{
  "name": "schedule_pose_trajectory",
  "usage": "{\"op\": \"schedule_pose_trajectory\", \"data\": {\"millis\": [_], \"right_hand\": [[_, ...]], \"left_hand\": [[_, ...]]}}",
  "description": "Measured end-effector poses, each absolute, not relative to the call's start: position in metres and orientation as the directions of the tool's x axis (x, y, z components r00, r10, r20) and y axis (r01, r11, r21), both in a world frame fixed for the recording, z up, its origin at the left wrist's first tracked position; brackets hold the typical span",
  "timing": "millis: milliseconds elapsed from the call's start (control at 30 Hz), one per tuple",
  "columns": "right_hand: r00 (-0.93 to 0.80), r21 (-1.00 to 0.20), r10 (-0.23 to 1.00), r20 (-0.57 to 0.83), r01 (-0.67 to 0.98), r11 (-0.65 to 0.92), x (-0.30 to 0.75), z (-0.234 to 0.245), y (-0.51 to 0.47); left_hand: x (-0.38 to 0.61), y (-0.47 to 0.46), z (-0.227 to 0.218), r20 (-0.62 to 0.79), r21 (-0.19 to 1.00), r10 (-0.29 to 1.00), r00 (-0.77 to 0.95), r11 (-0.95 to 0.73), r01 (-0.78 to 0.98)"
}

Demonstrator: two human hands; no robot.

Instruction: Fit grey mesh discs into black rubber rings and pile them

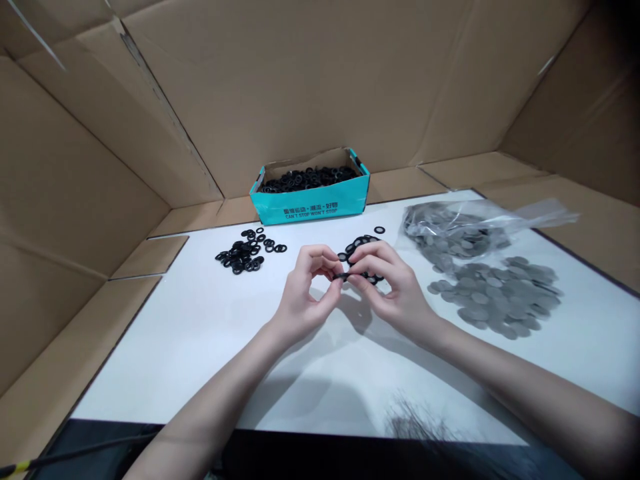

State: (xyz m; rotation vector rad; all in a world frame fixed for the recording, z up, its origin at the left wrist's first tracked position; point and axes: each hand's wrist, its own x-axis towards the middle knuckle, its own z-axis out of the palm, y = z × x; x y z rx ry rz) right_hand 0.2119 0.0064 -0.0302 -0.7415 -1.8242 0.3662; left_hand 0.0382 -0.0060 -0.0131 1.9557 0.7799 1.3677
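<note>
L hand [305,293] & R hand [393,290] each pinch same black ring [341,275] over white table [210,333]; ring pile [361,241] just behind, grey discs [500,297] near on R side.

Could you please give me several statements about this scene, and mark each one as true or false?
1. The left hand and the right hand pinch one black ring between their fingertips. True.
2. The teal box is empty. False: it is filled with black rings.
3. Loose grey discs lie on the table to the right of the hands. True.
4. The plastic bag holds black rings. False: it holds grey discs.
5. A pile of black rings lies on the table to the left of the hands. True.
</note>
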Motion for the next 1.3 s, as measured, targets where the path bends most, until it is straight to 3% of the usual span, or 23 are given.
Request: {"op": "schedule_pose_trajectory", "data": {"millis": [500,700,867,1000,1200,1300], "right_hand": [[-0.219,-0.475,0.573,0.79,0.374,0.797,0.212,-0.033,0.007],[-0.196,-0.537,0.616,0.763,0.338,0.773,0.211,-0.034,0.006],[-0.231,-0.777,0.797,0.558,0.191,0.599,0.215,-0.031,0.012],[-0.327,-0.914,0.862,0.388,-0.017,0.405,0.215,-0.028,0.014],[-0.466,-0.986,0.876,0.123,-0.16,0.053,0.214,-0.026,0.012],[-0.498,-0.975,0.865,0.065,-0.217,-0.051,0.213,-0.024,0.011]], "left_hand": [[0.04,-0.006,-0.017,0.649,0.703,0.735,0.199,-0.678,0.214],[0.04,-0.006,-0.02,0.669,0.675,0.718,0.194,-0.696,0.246],[0.036,-0.002,-0.02,0.732,0.585,0.638,0.24,-0.769,0.258],[0.033,0.0,-0.017,0.777,0.499,0.557,0.294,-0.829,0.252],[0.033,0.0,-0.013,0.812,0.44,0.501,0.299,-0.862,0.25],[0.033,0.0,-0.013,0.819,0.413,0.484,0.308,-0.87,0.268]]}}
